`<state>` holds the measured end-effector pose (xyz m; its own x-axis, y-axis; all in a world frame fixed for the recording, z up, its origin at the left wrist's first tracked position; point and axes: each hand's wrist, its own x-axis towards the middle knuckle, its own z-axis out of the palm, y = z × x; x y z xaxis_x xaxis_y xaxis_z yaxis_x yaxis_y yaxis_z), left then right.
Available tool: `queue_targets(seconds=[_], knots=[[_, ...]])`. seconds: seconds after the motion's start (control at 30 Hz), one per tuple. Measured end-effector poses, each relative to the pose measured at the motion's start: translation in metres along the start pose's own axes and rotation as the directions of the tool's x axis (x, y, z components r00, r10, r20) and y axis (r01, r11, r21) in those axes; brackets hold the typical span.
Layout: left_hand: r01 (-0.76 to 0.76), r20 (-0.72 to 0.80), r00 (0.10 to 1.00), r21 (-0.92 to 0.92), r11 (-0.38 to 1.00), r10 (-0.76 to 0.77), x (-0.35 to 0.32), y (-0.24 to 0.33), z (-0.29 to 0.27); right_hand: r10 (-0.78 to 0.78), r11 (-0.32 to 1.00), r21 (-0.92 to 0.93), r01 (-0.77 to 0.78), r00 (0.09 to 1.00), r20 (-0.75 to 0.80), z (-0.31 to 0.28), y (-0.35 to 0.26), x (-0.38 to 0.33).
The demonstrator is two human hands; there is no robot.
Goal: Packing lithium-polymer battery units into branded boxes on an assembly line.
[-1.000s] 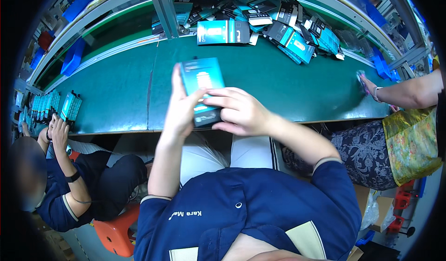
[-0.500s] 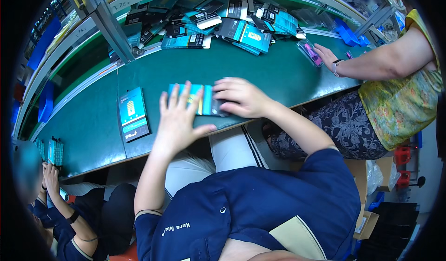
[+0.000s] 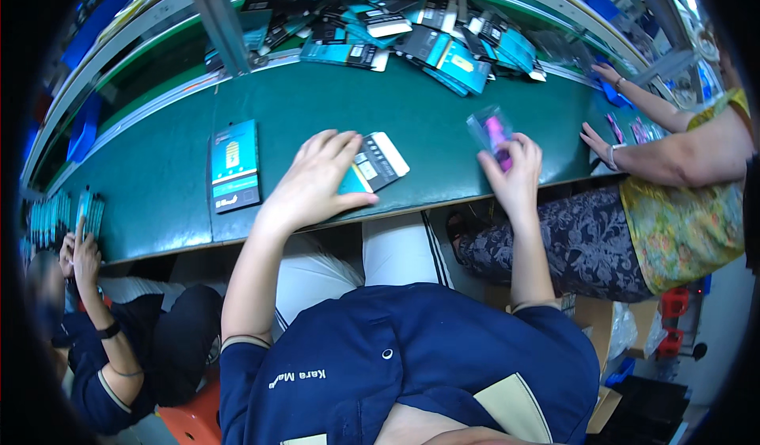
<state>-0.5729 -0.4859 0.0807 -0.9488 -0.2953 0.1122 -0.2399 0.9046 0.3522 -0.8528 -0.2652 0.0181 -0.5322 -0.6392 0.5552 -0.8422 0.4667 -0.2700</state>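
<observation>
My left hand [image 3: 315, 182] lies flat, fingers spread, on a teal and black flat box [image 3: 375, 162] on the green conveyor belt [image 3: 317, 104]. To the right, my right hand [image 3: 516, 174] holds up a small clear packet with a pink item inside [image 3: 491, 132] just above the belt's near edge. A second teal and black box [image 3: 233, 165] lies flat on the belt to the left of my left hand.
A heap of several teal and black boxes [image 3: 412, 33] lies at the far side of the belt. A person's hands [image 3: 602, 140] rest on the belt at the right. Another person at the lower left handles a row of upright boxes [image 3: 59, 215].
My right hand left the flat box and moved right, picking up the clear packet with the pink item. My left hand stays pressed on the box.
</observation>
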Motion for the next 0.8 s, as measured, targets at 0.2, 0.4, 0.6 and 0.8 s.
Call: queue_targets(seconds=[0.2, 0.4, 0.6, 0.8], knots=[[-0.013, -0.067, 0.998, -0.117, 0.993, 0.005, 0.002, -0.006, 0.01, -0.22, 0.82, 0.571, -0.046, 0.895, 0.388, -0.004, -0.074, 0.015], [-0.04, -0.161, 0.986, -0.032, 0.999, 0.034, 0.002, -0.015, 0.008, -0.496, 0.774, 0.625, 0.1, 0.71, 0.5, -0.008, -0.085, 0.037], [-0.058, -0.165, 0.985, -0.046, 0.997, 0.049, -0.002, -0.018, 0.015, -0.567, 0.808, 0.548, 0.218, 0.543, 0.619, -0.008, -0.095, 0.035], [0.019, -0.158, 0.985, -0.267, 0.964, -0.063, 0.001, 0.0, 0.005, -0.405, 0.299, 0.95, -0.09, 0.89, 0.212, -0.007, -0.142, 0.015]])
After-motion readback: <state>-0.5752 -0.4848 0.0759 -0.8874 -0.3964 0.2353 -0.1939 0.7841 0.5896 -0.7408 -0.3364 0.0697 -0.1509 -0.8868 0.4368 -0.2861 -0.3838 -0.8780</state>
